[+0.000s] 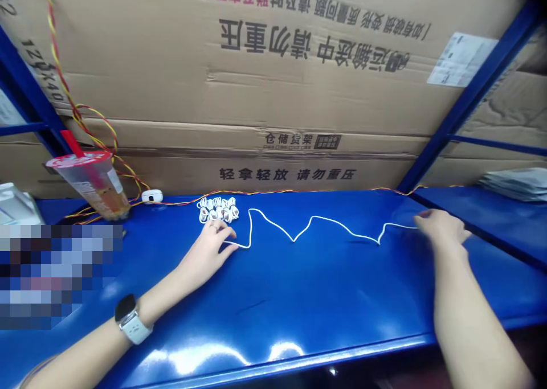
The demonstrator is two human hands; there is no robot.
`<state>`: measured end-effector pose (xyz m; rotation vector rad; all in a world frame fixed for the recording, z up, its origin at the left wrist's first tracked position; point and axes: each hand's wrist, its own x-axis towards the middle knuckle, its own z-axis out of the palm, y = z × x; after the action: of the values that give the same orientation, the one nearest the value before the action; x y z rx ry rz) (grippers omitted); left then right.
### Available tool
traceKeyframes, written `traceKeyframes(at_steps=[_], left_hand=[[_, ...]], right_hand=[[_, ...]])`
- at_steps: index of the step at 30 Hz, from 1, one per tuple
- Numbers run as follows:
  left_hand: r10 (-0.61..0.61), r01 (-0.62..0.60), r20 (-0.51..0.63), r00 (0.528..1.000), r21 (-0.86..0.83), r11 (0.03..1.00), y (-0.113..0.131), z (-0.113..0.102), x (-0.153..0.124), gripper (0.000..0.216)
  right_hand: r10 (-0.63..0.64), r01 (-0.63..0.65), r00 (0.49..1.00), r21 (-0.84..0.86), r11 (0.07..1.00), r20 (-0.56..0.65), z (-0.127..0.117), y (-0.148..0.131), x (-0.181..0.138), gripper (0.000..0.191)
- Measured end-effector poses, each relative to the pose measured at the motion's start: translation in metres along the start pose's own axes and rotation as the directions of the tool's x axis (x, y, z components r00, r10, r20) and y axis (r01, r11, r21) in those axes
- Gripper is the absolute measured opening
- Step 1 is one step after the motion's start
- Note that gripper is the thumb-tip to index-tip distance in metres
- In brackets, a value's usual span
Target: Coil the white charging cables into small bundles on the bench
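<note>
1. From where I stand, a person's two bare hands are spread wide over a glossy blue shelf [299, 298].
2. A white cord [314, 216] runs between them in loose zigzags, with several sharp bends.
3. The left hand [211, 244] is at the cord's left end, which passes in between thumb and fingers; I can't tell whether they pinch it.
4. The right hand [442, 229], a little blurred, has its fingertips closed on the other end.
5. Small coiled white bundles [219, 209] sit in two rows just beyond the left hand.
6. The left wrist wears a watch [132, 319] on a pale strap.
7. Further left stands a drink cup [96, 187] with a red straw [73, 143]; a small white case [152, 196] lies near it.
8. Red and yellow wires [75, 114] hang at the left and trail along the shelf's back edge.
9. Printed cardboard [171, 93] rises behind everything.
</note>
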<state>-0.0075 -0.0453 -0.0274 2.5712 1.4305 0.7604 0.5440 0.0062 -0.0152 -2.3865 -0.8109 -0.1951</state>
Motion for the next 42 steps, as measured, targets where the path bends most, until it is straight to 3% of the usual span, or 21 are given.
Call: traceKeyframes(at_steps=[2, 4, 6, 7, 10, 12, 14, 16, 18, 22, 30, 35, 38, 42], left_hand=[[-0.025, 0.026, -0.027, 0.999, 0.055, 0.998, 0.001, 0.0, 0.001, 0.02], [-0.047, 0.047, -0.005, 0.999, 0.042, 0.998, 0.001, 0.001, 0.002, 0.021], [-0.048, 0.05, 0.042, 0.998, -0.026, 0.998, 0.001, 0.002, 0.003, 0.021], [-0.04, 0.044, 0.063, 0.997, -0.06, 0.997, 0.0, 0.003, 0.003, 0.021], [0.011, 0.0, 0.101, 0.995, -0.11, 0.994, 0.001, 0.005, 0.003, 0.023], [0.043, -0.033, 0.122, 0.992, -0.082, 0.996, 0.002, 0.005, 0.001, 0.028], [0.072, -0.068, 0.144, 0.987, -0.035, 0.997, 0.003, 0.005, -0.001, 0.033], [0.088, -0.091, 0.158, 0.983, 0.011, 0.996, 0.003, 0.005, -0.002, 0.035], [0.086, -0.096, 0.162, 0.983, 0.055, 0.994, 0.002, 0.006, -0.004, 0.036], [0.059, -0.076, 0.169, 0.984, 0.095, 0.993, 0.0, 0.007, -0.004, 0.038], [0.016, -0.037, 0.198, 0.98, 0.103, 0.994, -0.002, 0.007, -0.004, 0.046], [0.058, -0.071, 0.223, 0.973, 0.054, 0.996, -0.002, 0.008, -0.005, 0.053], [0.046, -0.062, 0.182, 0.982, 0.081, 0.995, -0.004, 0.005, -0.003, 0.047], [-0.016, -0.005, 0.147, 0.989, 0.139, 0.99, -0.011, 0.002, -0.001, 0.041]], right_hand=[[-0.226, 0.226, 0.973, 0.008, 0.974, -0.036, -0.003, -0.028, -0.02, 0.015], [-0.472, 0.483, 0.874, 0.101, 0.87, -0.116, -0.005, -0.062, -0.051, 0.021], [-0.673, 0.685, 0.724, 0.277, 0.674, -0.153, -0.008, -0.096, -0.093, 0.023], [-0.764, 0.743, 0.635, 0.363, 0.563, -0.116, -0.01, -0.111, -0.116, 0.024], [-0.951, 0.788, 0.296, 0.54, 0.297, 0.091, -0.013, -0.14, -0.185, 0.031], [-0.976, 0.803, 0.171, 0.554, 0.218, 0.136, -0.014, -0.147, -0.222, 0.038], [-0.984, 0.825, 0.085, 0.543, 0.158, 0.157, -0.012, -0.149, -0.244, 0.036], [-0.986, 0.854, 0.047, 0.507, 0.121, 0.157, -0.007, -0.148, -0.254, 0.032], [-0.987, 0.875, 0.007, 0.477, 0.083, 0.158, -0.001, -0.147, -0.253, 0.033], [-0.976, 0.88, -0.12, 0.474, -0.02, 0.181, 0.007, -0.143, -0.236, 0.037], [-0.957, 0.882, -0.177, 0.468, -0.049, 0.232, 0.002, -0.137, -0.212, 0.042], [-0.935, 0.888, -0.173, 0.459, -0.012, 0.309, -0.004, -0.135, -0.206, 0.054], [-0.945, 0.876, -0.123, 0.481, 0.039, 0.302, -0.008, -0.135, -0.203, 0.06], [-0.985, 0.856, -0.006, 0.509, 0.085, 0.174, -0.014, -0.143, -0.208, 0.05]])
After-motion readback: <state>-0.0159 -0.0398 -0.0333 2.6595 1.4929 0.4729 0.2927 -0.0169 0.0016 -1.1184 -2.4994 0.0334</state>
